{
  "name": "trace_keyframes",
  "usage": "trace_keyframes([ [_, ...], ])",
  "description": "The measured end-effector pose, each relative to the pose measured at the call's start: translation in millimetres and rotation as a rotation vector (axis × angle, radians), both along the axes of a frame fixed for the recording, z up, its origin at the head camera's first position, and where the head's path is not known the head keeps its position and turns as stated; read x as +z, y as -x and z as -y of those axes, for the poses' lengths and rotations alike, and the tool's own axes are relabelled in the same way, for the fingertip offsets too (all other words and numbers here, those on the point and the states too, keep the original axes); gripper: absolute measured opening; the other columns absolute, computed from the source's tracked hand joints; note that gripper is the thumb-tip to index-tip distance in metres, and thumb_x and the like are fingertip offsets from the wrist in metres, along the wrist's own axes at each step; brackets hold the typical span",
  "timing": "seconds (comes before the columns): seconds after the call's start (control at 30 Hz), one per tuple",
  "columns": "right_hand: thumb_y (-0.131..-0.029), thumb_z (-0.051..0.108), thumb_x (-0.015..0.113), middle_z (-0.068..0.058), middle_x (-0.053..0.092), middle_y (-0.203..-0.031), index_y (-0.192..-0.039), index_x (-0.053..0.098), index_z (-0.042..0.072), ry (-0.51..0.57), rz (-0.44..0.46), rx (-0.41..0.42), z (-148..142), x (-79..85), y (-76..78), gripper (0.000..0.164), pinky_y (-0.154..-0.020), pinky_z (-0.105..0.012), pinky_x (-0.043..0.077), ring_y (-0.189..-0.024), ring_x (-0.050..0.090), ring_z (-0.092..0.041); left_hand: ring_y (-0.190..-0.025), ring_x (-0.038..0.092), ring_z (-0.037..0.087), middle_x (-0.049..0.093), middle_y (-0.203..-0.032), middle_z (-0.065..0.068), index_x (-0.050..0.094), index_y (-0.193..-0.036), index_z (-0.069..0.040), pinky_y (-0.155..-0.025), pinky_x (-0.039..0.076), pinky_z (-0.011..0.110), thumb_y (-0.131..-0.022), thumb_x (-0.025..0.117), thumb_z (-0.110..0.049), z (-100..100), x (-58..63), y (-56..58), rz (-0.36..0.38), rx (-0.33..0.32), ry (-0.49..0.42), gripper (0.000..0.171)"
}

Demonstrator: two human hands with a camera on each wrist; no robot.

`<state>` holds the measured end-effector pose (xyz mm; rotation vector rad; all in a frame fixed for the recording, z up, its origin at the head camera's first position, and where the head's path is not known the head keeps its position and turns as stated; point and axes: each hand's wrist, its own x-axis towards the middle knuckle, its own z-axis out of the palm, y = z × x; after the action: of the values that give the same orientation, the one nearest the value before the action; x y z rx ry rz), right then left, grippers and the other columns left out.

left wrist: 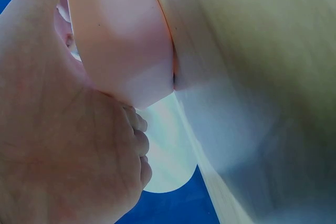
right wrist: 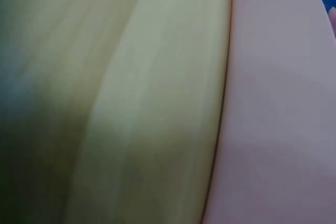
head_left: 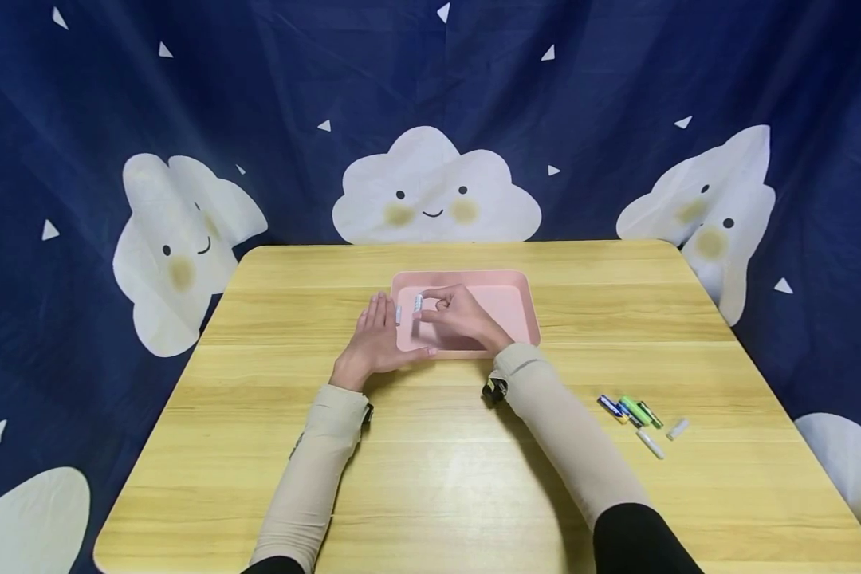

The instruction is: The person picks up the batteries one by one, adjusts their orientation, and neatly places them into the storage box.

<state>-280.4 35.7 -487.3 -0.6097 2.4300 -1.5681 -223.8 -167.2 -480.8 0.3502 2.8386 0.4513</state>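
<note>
A pink tray point(head_left: 498, 304) lies on the table. My left hand point(head_left: 375, 336) rests against its left end, fingers straight and thumb stretched along the near rim; the left wrist view shows the palm right at the tray's outer wall. Over the left part of the tray, my right hand point(head_left: 459, 312) pinches a small white battery point(head_left: 418, 304) with printed marks, held upright between thumb and forefinger. Another white battery point(head_left: 399, 315) is inside the tray along its left wall, close to my left fingers.
On the table at the right lies a loose group of batteries: a blue one point(head_left: 610, 407), a bright green one point(head_left: 634, 410), a dark green one point(head_left: 650, 414) and white ones point(head_left: 650, 444). A dark blue curtain point(head_left: 287, 119) with clouds hangs behind the table point(head_left: 459, 486).
</note>
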Motion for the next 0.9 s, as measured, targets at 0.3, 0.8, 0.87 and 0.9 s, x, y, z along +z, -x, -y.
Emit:
trace_keyframes([
  [0.3, -0.092, 0.024, 0.077, -0.004, 0.075, -0.078, -0.121, 0.075, 0.004, -0.119, 0.017, 0.067, 11.0, -9.1, 7.8, 0.036, -0.047, -0.019, 0.036, -0.044, 0.033, -0.004, -0.162, -0.016, 0.038, -0.019, -0.171, 0.024, -0.009, -0.163, 0.003, -0.133, -0.002, 0.052, -0.077, 0.047, -0.096, 1.4, -7.1, 5.5, 0.028, 0.004, 0.010, 0.142],
  [0.8, -0.088, 0.025, 0.083, 0.009, 0.042, -0.058, -0.097, 0.077, 0.005, -0.331, -0.121, 0.131, 24.6, -12.9, 18.9, 0.023, -0.057, -0.020, 0.034, -0.054, 0.036, -0.006, -0.162, -0.012, 0.039, -0.014, -0.172, 0.026, -0.006, -0.163, 0.005, -0.133, -0.001, 0.052, -0.079, 0.050, -0.092, 0.4, -3.3, 2.2, 0.003, 0.002, 0.004, 0.139],
  [0.87, -0.088, 0.026, 0.083, 0.009, 0.045, -0.059, -0.100, 0.078, 0.007, -0.354, -0.129, 0.126, 25.9, -11.7, 19.5, 0.024, -0.059, -0.021, 0.036, -0.056, 0.038, -0.007, -0.162, -0.015, 0.038, -0.016, -0.172, 0.025, -0.008, -0.163, 0.003, -0.133, -0.001, 0.051, -0.080, 0.049, -0.092, 1.2, -5.7, 3.9, 0.010, 0.004, 0.020, 0.139],
  [0.9, -0.088, 0.027, 0.083, 0.008, 0.045, -0.060, -0.102, 0.078, 0.007, -0.366, -0.127, 0.125, 26.6, -11.0, 19.9, 0.025, -0.060, -0.022, 0.037, -0.056, 0.039, -0.007, -0.162, -0.016, 0.037, -0.017, -0.172, 0.024, -0.009, -0.163, 0.002, -0.134, -0.001, 0.051, -0.080, 0.050, -0.092, 1.4, -6.8, 4.7, 0.015, 0.005, 0.027, 0.139],
])
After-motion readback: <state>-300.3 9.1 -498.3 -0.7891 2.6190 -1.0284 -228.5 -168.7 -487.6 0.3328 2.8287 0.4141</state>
